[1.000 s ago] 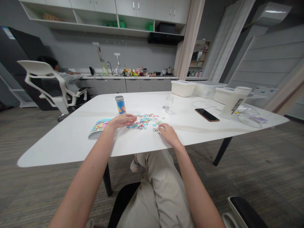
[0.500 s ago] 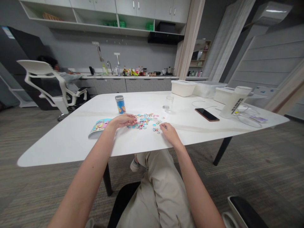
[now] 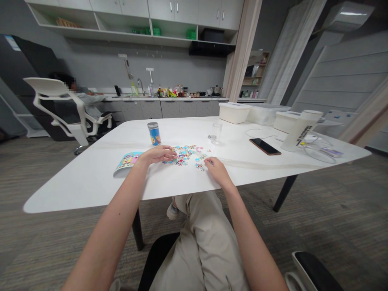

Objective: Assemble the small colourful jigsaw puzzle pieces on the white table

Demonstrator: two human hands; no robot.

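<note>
1. Right hand [image 3: 217,170]: fingertips drawn close together, just right of small piece cluster [image 3: 199,166]; cannot tell whether anything is pinched.
2. Printed sheet [image 3: 126,161]: curved, left of left hand [image 3: 159,154].
3. Left hand: fingers loosely bent at pile's left side; hold cannot be told.
4. Jigsaw-piece pile [image 3: 183,155]: on white table [image 3: 81,186], between hands.
5. Blue canister [image 3: 154,135]: upright, beyond left hand.

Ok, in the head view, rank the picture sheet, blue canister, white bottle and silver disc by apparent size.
1. White bottle
2. Picture sheet, partly hidden, so its full extent is unsure
3. Blue canister
4. Silver disc
</note>
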